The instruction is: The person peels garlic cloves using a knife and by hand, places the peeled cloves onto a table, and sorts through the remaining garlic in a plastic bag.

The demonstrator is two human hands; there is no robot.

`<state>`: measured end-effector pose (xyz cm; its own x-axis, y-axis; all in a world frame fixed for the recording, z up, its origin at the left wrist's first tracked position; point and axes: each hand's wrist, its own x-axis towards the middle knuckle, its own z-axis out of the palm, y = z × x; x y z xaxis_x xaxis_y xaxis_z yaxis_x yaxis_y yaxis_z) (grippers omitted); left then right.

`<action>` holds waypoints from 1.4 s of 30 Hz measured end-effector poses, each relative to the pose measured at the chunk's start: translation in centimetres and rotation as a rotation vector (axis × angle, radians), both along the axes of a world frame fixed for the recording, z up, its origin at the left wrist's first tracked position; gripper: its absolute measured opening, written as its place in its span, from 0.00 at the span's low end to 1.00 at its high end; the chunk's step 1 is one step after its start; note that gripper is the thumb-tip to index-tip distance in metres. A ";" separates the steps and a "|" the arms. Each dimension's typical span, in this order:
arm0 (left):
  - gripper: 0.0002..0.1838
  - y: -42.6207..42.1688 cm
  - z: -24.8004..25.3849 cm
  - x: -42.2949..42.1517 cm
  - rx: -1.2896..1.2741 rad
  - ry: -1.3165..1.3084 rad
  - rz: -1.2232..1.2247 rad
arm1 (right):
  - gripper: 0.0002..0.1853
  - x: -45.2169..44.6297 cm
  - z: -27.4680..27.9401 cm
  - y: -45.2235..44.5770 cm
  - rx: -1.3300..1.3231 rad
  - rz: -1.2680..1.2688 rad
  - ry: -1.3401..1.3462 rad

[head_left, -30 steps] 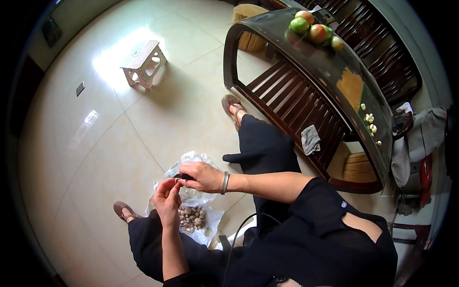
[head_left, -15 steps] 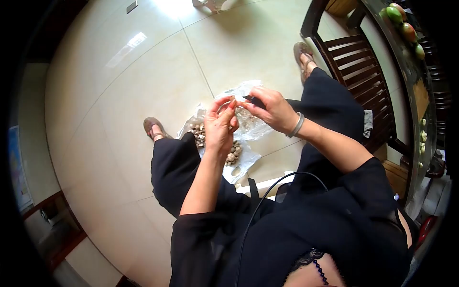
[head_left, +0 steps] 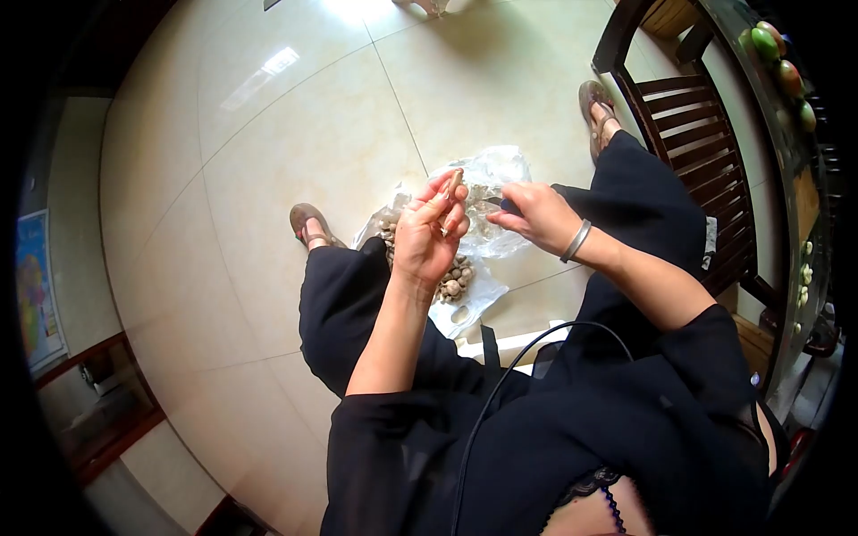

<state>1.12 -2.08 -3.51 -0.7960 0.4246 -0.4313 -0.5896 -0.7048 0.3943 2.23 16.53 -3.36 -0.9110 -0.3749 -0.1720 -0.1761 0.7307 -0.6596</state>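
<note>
My left hand [head_left: 429, 228] is closed, holding a small brown-and-white mushroom [head_left: 457, 181] upright at its fingertips. To its right, my right hand [head_left: 541, 217] is curled around what looks like a small knife [head_left: 506, 206], mostly hidden by the fingers; the two hands are apart. Below them on the floor, brownish round mushrooms [head_left: 454, 284] lie on a white plastic bag [head_left: 487, 293]. More mushrooms sit behind my left wrist, partly covered by it. Another clear plastic bag [head_left: 505, 239] with pale scraps spreads beneath my right hand.
My shoed feet [head_left: 310, 223] stand either side of the bags on the tiled floor [head_left: 259, 268]. At right are a dark slatted wooden chair [head_left: 697, 134] and a table edge bearing mangoes [head_left: 789, 79] and small pale pieces [head_left: 806, 272]. A black cable [head_left: 509, 362] crosses my lap.
My hands have come apart: the right hand has drawn away from the mushroom, while the left has turned and raised it into plainer sight. The whole view has shifted slightly.
</note>
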 end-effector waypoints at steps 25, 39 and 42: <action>0.09 0.7 1.2 1.8 -0.288 0.180 -0.098 | 0.09 -0.8 1.4 -0.8 -0.617 -0.111 -0.100; 0.07 -0.5 2.3 0.9 -0.459 0.328 -0.131 | 0.11 -0.5 3.1 -0.8 -0.461 0.071 0.104; 0.07 -0.8 2.4 0.8 -0.362 0.306 -0.204 | 0.15 -0.5 3.1 -0.8 -0.395 0.106 0.122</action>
